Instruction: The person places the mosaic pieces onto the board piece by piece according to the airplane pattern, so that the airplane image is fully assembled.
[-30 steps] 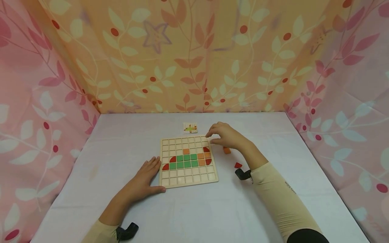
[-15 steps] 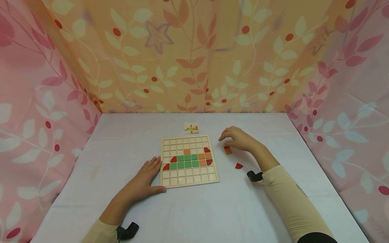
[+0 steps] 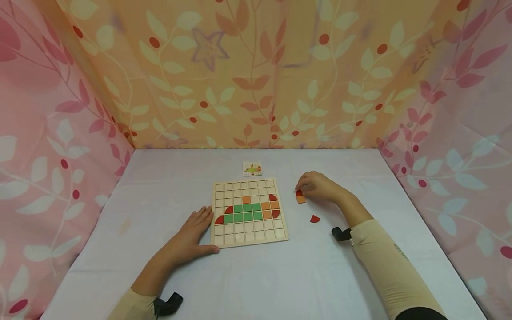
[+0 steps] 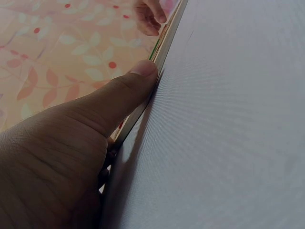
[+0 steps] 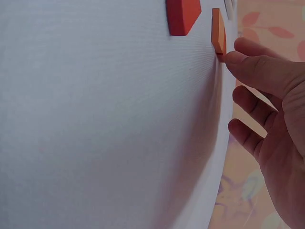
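A wooden grid board [image 3: 250, 238] lies mid-table, with green tiles [image 3: 247, 216], orange tiles [image 3: 265, 206] and red quarter-round tiles [image 3: 219, 220] in its cells. My left hand [image 3: 186, 233] rests against the board's left side, fingers extended, thumb [image 4: 140, 71] touching the near left corner. Right of the board, my right hand [image 3: 318, 186] pinches a red tile [image 5: 221, 57] between thumb and index finger. That tile is partly hidden by the fingertips and lies against a loose orange tile [image 3: 301, 200]. Another red quarter-round tile [image 3: 315, 219] lies nearer on the cloth.
Behind the board lies a small pattern card [image 3: 252, 169] with a coloured grid picture. White cloth [image 3: 256, 280] covers the table. Patterned curtains [image 3: 256, 89] stand at the back and both sides.
My right hand has moved from the board's far right corner, rightward and nearer, down to the loose red tile, and its fingers have closed in. The left hand stays put.
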`<state>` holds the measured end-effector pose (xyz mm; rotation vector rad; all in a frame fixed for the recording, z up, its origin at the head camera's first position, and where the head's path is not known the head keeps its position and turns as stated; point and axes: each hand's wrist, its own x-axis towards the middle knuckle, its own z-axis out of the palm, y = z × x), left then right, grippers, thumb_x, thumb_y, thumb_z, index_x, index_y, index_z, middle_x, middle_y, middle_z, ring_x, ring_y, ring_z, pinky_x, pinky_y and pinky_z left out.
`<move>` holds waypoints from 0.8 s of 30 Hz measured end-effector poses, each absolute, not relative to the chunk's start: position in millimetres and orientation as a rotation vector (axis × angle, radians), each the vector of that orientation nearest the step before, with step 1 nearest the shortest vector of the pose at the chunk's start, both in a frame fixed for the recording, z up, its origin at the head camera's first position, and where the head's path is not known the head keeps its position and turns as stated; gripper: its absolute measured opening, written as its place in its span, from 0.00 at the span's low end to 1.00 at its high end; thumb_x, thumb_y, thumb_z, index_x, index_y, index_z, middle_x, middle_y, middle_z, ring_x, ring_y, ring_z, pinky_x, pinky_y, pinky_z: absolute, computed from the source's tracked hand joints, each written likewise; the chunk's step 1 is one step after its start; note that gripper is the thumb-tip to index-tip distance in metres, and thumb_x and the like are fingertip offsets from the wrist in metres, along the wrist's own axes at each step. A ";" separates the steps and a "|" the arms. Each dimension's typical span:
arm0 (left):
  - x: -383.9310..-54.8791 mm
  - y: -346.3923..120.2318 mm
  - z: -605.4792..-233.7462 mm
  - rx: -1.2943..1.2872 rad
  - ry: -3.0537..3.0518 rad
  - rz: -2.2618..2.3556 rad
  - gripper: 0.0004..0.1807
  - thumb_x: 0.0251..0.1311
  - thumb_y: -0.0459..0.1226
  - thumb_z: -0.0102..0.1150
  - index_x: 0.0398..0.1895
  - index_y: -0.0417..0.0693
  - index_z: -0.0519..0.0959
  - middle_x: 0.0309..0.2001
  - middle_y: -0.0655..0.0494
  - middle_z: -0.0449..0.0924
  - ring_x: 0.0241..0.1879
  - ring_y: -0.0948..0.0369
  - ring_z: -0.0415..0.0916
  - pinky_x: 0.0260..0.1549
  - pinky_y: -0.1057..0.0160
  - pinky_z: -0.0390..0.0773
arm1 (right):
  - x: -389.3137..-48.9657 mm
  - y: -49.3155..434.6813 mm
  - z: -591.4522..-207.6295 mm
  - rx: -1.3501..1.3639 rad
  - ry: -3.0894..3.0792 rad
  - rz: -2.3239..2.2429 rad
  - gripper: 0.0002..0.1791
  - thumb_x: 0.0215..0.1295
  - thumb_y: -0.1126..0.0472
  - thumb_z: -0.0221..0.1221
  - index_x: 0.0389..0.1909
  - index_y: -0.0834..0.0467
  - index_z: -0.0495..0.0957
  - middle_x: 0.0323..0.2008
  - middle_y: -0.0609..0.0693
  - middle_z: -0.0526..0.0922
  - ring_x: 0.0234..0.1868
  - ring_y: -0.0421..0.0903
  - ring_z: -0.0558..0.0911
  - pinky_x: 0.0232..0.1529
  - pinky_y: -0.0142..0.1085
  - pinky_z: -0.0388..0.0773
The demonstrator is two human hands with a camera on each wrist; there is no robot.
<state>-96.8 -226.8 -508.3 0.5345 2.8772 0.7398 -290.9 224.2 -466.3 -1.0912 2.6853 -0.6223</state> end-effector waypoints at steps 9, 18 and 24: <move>-95.9 -224.6 -503.6 0.538 2.871 0.751 0.66 0.48 0.66 0.73 0.82 0.43 0.53 0.83 0.51 0.45 0.83 0.50 0.39 0.80 0.43 0.45 | -293.4 223.7 -469.9 -1.097 2.671 -0.570 0.14 0.62 0.69 0.68 0.46 0.51 0.89 0.48 0.46 0.85 0.54 0.50 0.78 0.61 0.50 0.74; -95.5 -225.7 -504.4 0.550 2.885 0.735 0.65 0.48 0.66 0.72 0.82 0.43 0.52 0.83 0.51 0.45 0.83 0.50 0.39 0.80 0.43 0.45 | -296.2 223.8 -472.0 -1.105 2.656 -0.563 0.15 0.60 0.69 0.68 0.46 0.51 0.89 0.48 0.44 0.85 0.54 0.49 0.78 0.62 0.51 0.75; -95.3 -226.2 -504.8 0.537 2.873 0.743 0.66 0.48 0.66 0.73 0.82 0.43 0.52 0.83 0.51 0.45 0.83 0.51 0.39 0.80 0.44 0.44 | -296.8 222.8 -473.0 -1.070 2.642 -0.582 0.12 0.63 0.67 0.68 0.45 0.51 0.89 0.47 0.43 0.85 0.53 0.48 0.78 0.61 0.50 0.76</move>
